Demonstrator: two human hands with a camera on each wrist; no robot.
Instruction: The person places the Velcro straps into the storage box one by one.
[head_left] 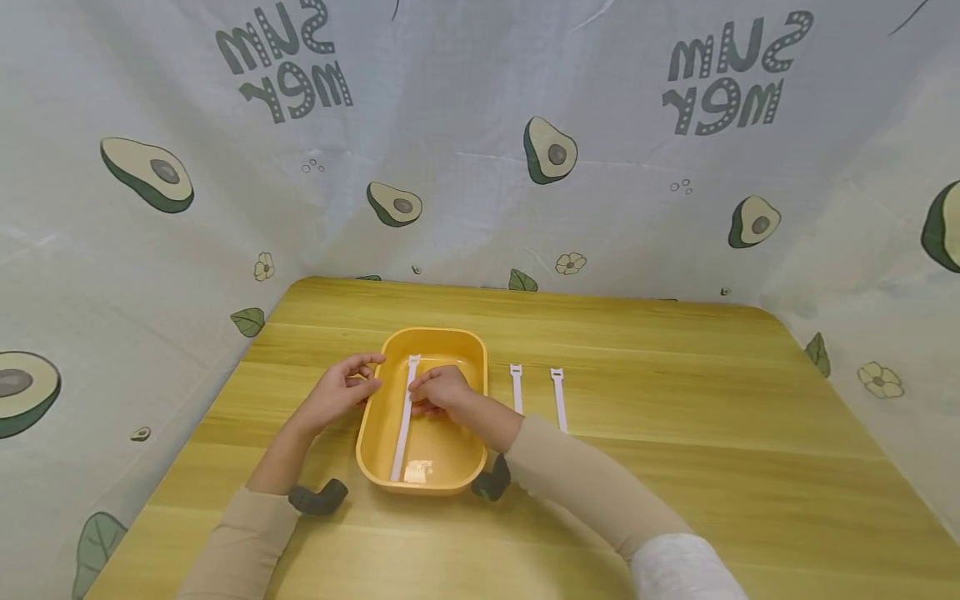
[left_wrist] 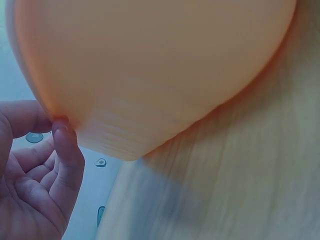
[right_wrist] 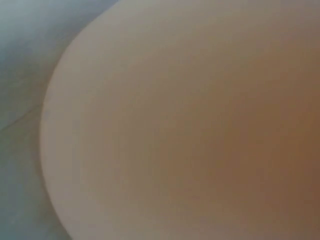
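A yellow plastic tray (head_left: 422,486) sits on the wooden table. At its left side, my left hand (head_left: 339,393) holds the rim; in the left wrist view the thumb (left_wrist: 68,147) presses the outer wall. Inside the tray, a white cable strap (head_left: 403,429) with a slotted head lies lengthwise, left of centre. My right hand (head_left: 448,390) reaches in from the right and pinches this strap near its upper half, its fingertips partly hidden. The tray's blurred wall (right_wrist: 150,125) fills most of the right wrist view.
Two more white straps, a nearer one (head_left: 517,387) and a farther one (head_left: 559,398), lie right of the tray, their lower ends behind the right sleeve. Dark wrist-worn pieces (head_left: 318,497) show beside the forearms. A printed curtain (head_left: 465,225) surrounds the table.
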